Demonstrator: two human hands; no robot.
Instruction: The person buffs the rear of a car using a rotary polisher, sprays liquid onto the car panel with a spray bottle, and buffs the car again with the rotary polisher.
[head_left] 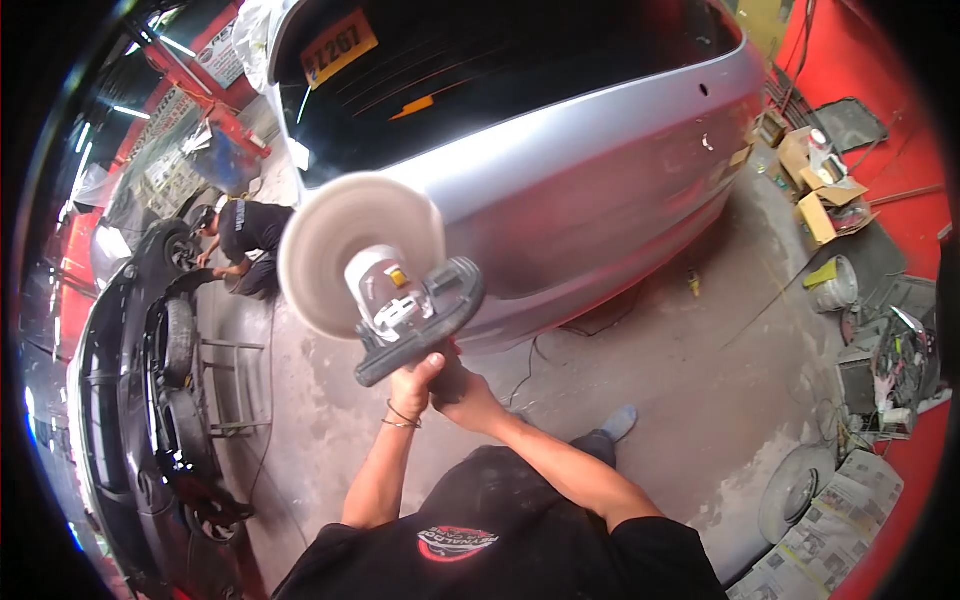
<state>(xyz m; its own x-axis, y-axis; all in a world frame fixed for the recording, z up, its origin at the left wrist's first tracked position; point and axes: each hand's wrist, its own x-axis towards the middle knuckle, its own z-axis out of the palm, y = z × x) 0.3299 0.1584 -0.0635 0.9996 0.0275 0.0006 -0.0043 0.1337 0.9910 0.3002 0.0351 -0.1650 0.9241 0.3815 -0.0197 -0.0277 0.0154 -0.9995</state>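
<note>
We hold a rotary polisher in front of us, raised above the floor and near the rear of a silver car. The left hand and the right hand are side by side on its dark handle, and the grip of each is closed firmly around it. The big round pad looks blurred in circles. In our view it overlaps the edge of the car, but we cannot tell if the two are touching.

On our right side, near the red wall, we see several containers. An open cardboard box has its flaps lifted, and inside lie some dark things, too small for us to name. Just behind it, another carton stands among small articles. Nearer to us is a pale bucket with a yellow item at its rim; what is deeper inside, we cannot see. Sheets of newspaper lie farther down on this side.

On our left, well apart from us, a co-worker in dark clothes crouches beside the wheel of a black car.
</note>
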